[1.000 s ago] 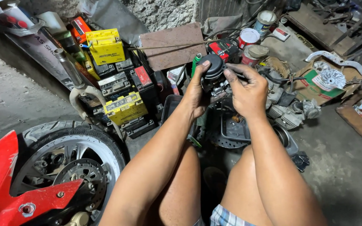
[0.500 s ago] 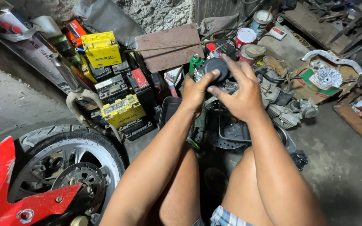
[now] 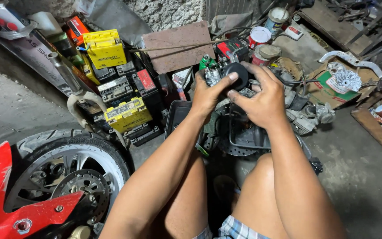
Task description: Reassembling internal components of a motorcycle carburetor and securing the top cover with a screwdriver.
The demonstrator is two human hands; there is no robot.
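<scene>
Both hands hold up a small metal engine part, a carburetor (image 3: 225,73), with a round black cap and a green piece at its top left. My left hand (image 3: 208,93) grips its left side, thumb resting on the black cap. My right hand (image 3: 261,97) wraps over its right side, fingers curled across the top. The part hangs above a dark plastic tray (image 3: 244,135) on the floor between my knees. Its lower half is hidden behind my fingers.
A motorcycle front wheel (image 3: 67,172) with red fender (image 3: 5,199) sits at lower left. Stacked batteries, yellow (image 3: 105,46) and black (image 3: 120,88), stand at the back left. Paint tins (image 3: 261,40), a brown board (image 3: 180,46), a cardboard box of parts (image 3: 337,82) and planks crowd the concrete floor.
My hands have turned the carburetor and shifted their grip. My right hand now lies over its right side, and the left thumb rests on the black cap.
</scene>
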